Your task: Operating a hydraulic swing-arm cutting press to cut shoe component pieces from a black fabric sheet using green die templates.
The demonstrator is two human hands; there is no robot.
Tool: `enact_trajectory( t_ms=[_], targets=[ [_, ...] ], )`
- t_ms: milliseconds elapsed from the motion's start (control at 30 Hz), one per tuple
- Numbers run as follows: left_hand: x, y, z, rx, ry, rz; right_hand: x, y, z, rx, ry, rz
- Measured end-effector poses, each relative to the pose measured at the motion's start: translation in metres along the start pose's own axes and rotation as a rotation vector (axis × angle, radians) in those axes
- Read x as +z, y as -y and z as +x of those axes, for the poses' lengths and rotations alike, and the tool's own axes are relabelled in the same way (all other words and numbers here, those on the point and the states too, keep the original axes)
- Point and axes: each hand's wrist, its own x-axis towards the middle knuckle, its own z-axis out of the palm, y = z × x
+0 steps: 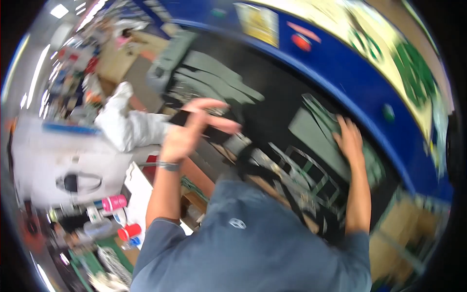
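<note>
From where I'm standing the right hand (349, 141) lies flat, fingers spread, pinning the grey cut fabric panel (314, 127) on the dark machine bed (272, 104) so it stays put, while the left hand (187, 134) hovers open, empty, above it.

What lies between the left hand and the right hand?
In the head view, between the left hand and the right hand lie the black work surface and blurred grey cut pieces.
</note>
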Motion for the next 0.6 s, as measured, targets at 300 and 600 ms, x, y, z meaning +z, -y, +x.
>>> enact_trajectory(
  t_ms=[300,600],
  targets=[
    [-0.033,-0.019,0.027,-0.033,0.609,0.114,-0.189,0.304,0.076,-0.735,0.073,0.708],
    [-0.113,0.053,0.009,0.179,0.708,-0.388,-0.199,0.422,0.093,-0.546,-0.304,0.441]
  ],
)
